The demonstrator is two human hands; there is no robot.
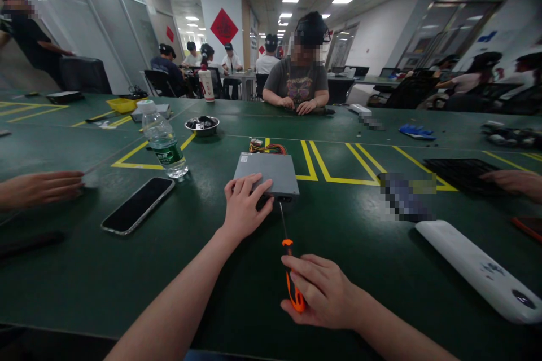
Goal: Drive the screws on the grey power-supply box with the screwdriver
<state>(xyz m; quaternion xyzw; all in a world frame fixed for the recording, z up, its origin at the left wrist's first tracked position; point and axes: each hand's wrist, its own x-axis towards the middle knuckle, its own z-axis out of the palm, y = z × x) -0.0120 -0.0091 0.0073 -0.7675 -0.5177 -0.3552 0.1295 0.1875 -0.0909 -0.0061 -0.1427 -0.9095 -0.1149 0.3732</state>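
Note:
A grey metal computer power supply (271, 172) lies flat on the green table, its bundle of coloured cables (269, 148) at the far side. My left hand (245, 203) grips its near left part, fingers spread over the top and thumb at the near side. In my right hand (317, 287) is an orange and black screwdriver (295, 293), its handle between my thumb and fingers. The shaft points away from me and its tip meets the near face of the power supply, below the socket. Whether a screw sits at the tip is too small to tell.
Left of my hands are a smartphone (138, 206), a water bottle (165, 144) and a metal bowl (202, 126) of small parts. A long white device (478, 271) lies on the right. Other people's hands reach in at both sides, and a person (298, 82) sits opposite.

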